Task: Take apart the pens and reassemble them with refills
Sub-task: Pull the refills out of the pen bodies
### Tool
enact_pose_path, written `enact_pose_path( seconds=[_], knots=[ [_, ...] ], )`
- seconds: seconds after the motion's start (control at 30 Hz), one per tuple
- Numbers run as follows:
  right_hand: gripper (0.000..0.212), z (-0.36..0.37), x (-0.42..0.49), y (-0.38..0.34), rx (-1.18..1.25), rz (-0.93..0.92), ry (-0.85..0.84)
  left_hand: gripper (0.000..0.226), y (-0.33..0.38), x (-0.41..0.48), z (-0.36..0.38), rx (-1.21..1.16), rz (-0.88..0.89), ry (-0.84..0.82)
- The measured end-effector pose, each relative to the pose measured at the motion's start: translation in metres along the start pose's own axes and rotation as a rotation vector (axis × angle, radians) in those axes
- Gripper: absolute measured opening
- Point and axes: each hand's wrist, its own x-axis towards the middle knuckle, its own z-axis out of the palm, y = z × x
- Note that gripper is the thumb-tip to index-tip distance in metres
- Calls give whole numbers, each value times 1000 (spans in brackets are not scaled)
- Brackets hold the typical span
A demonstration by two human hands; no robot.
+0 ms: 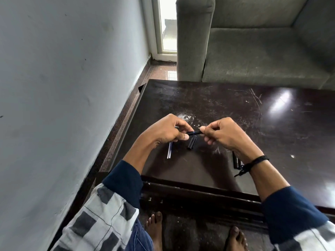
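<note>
Fingers (184,136): curled on both hands, the tips pinching opposite ends of one slim black plastic pen barrel (194,132).
- Left hand (166,130) takes the left end and right hand (228,135) the right. The barrel is held level just above the worktop. Opposed grips like these suit twisting or pulling the two halves apart, or pushing them together; which of these is under way cannot be told.
- Short black tubular pen piece (192,142): lies on the worktop directly under the held barrel. It is probably set close so it can be picked up again.
- Two thin clear plastic refills (169,151): lie side by side below the left hand, with their upper ends hidden under the palm.
- Further black pen parts (236,162): lie beside the right wrist and are partly covered by it. Their number and kind are unclear.
- Dark glossy scratched wooden worktop (208,98): carries all of the loose parts.
- Hidden: both barrel ends, inside the pinches. Whether a refill sits in the barrel is not visible.
</note>
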Motion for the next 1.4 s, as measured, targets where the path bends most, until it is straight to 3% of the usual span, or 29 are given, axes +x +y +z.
enact_pose_path(
  seconds=[0.07, 0.2, 0.47, 0.6, 1.4],
  knots=[
    [25, 0, 0, -1, 2, -4, 2, 22, -1, 1, 0, 6, -4, 1],
    [7, 0, -2, -2, 63, -32, -3, 22, -3, 2, -1, 19, -12, -5],
    [16, 0, 2, 0, 39, -4, -12, 22, 0, 0, -1, 9, -11, -1],
    [7, 0, 1, -2, 78, -23, -2, 22, 0, 0, -2, 8, -22, 1],
    [10, -3, 0, -2, 64, -49, -29, 23, 7, -6, -3, 14, -7, 19]
  ],
)
